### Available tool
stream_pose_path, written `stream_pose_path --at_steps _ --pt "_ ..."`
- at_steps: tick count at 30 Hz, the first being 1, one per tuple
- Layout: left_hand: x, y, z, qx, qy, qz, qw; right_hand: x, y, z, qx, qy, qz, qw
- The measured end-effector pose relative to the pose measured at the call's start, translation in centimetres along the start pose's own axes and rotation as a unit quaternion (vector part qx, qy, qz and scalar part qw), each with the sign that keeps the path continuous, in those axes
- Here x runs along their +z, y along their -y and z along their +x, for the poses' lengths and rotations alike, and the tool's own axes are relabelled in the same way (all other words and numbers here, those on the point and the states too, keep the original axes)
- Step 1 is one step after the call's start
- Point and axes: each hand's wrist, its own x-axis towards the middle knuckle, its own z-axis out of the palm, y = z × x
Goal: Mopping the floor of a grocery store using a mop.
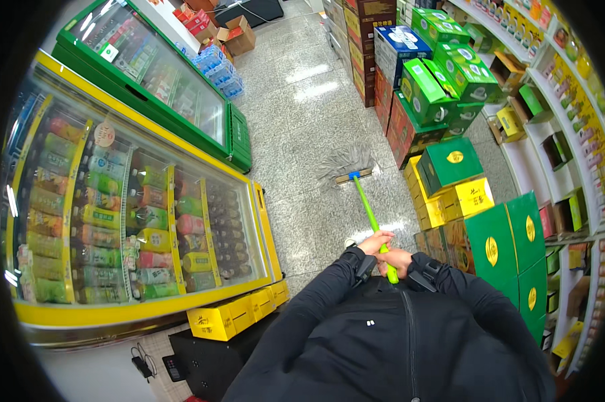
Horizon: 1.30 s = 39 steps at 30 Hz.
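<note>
A mop point(369, 209) with a bright green pole, a blue joint and a grey string head slants away from my body, its strands spread on the speckled floor ahead. My left hand point(376, 242) is wrapped round the pole, a little farther along it than the other. Close behind, my right hand point(396, 260) is closed on the pole near its end, by my chest. Both hands nearly touch each other. Black sleeves and dark wristbands cover my wrists.
At left stand a yellow-framed drinks fridge point(259, 221) and a green fridge point(239, 137). Stacked green cartons point(493, 251) and yellow boxes point(466, 197) line the right, before shelves point(523, 134). Water bottle packs point(218, 70) and an open cardboard box point(239, 37) sit farther ahead.
</note>
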Motion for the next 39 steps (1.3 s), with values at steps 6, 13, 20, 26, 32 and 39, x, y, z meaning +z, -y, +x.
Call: stream_pose_path --at_steps 6,13,20,26,32,39 --pt "-4.0 -9.4 0.1 -0.015 -0.005 0.030 0.999 3.2 7.0 4.8 -0.052 0.048 -0.096 0.993" --pt "-8.9 -15.8 2.8 0.009 0.000 -0.029 1.000 7.9 14.9 8.1 0.044 -0.014 0.084 0.995" --pt "-13.9 -23.8 8.4 0.006 -0.008 -0.025 1.000 9.1 24.3 13.5 0.048 0.002 0.068 0.997" --pt "-18.5 -33.4 15.4 -0.003 -0.011 0.014 1.000 10.3 35.6 17.7 0.016 0.008 0.040 0.999" --pt "-20.8 -43.5 21.8 -0.055 -0.025 0.080 0.995 9.9 46.5 20.8 0.006 0.075 0.077 0.994" --pt "-22.3 -50.3 26.9 -0.064 -0.023 0.089 0.994 8.9 54.6 23.1 -0.014 0.064 0.079 0.995"
